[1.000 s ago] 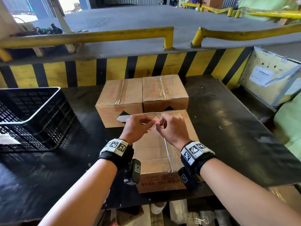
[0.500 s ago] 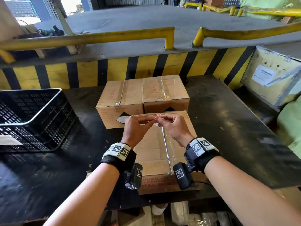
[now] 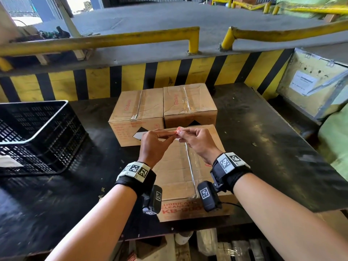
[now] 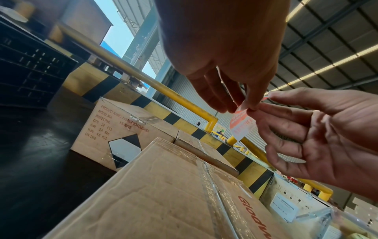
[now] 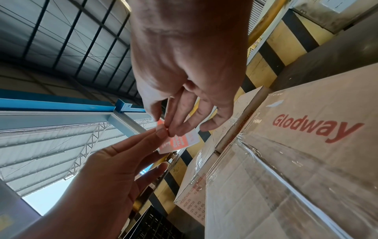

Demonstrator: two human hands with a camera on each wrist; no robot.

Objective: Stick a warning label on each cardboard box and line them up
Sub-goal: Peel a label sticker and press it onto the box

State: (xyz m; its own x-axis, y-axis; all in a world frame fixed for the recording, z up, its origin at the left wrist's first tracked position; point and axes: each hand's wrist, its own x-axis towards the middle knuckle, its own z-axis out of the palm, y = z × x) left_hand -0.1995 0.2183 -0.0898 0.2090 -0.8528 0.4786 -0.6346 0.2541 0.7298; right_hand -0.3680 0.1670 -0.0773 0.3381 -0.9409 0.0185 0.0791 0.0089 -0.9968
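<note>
Warning label point(image 3: 176, 131): head view, small orange/white sticker, only a sliver shows betw. fingertips of both hands, held above far end of near box.
Left hand point(image 3: 153, 146): head view, thumb + forefinger pinch label's left edge; other fingers curled under.
Right hand point(image 3: 197, 142): pinches label's right edge, fingertips touching left hand's.
Near box point(image 3: 175, 174): taped cardboard box lengthwise under both wrists, red print "KB-90.." on front face, at near edge of tabletop point(image 3: 263, 147).
Back-left box point(image 3: 138, 108): behind near box, black/white diamond mark on front face; touching back-right box point(image 3: 189, 99) side by side.
Crate point(image 3: 35, 136): black plastic, on tabletop far left, well apart from boxes.
Barrier point(image 3: 169, 76): yellow/black striped wall behind tabletop, yellow rails above.

Left wrist view: label point(image 4: 242, 123) hangs down from the pinch, orange w/ white text, text unreadable. Left hand point(image 4: 225, 53) above, thumb and fingertip on label's top edge; right hand point(image 4: 319, 134) grips same edge from right, remaining fingers loosely spread. Near box point(image 4: 163, 194) below, clear tape along top seam. Back-left box point(image 4: 114, 129) reads "LUBRICATION CLEANER", "24 PCS".

Right wrist view: label point(image 5: 180, 142) betw. both hands, clear of box top. Right hand point(image 5: 188, 64) pinches from above, left hand point(image 5: 106, 177) from below-left. Near box point(image 5: 296, 161) shows red "Glodway", tape seam shiny.
</note>
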